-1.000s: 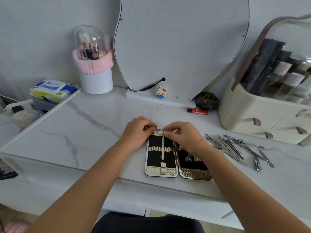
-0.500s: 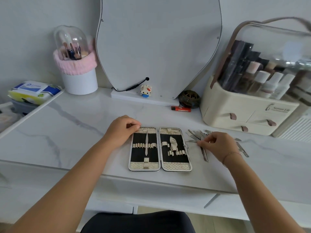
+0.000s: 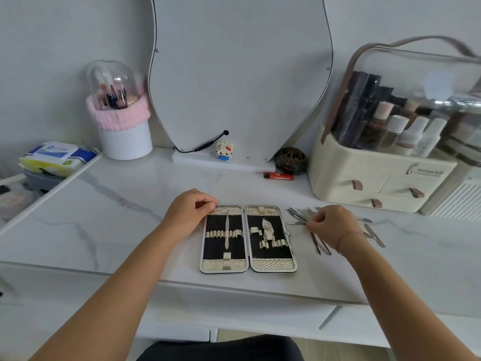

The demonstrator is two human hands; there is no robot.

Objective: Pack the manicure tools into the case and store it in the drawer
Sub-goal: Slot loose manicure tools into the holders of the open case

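The manicure case lies open and flat on the marble table, black inside with silver elastic loops. One slim metal tool sits strapped in its left half. My left hand rests with curled fingers on the case's top left corner. A pile of loose metal manicure tools lies right of the case. My right hand is over that pile and pinches a thin tool that points toward the case.
A cream cosmetics organiser with small drawers stands at the back right. A mirror, a red lighter, a small toy figure and a brush holder line the back. A wipes pack sits at the left.
My right hand left the case, went right to the loose tools and now pinches one. The slim tool stays strapped in the left half. My left hand stays on the corner.
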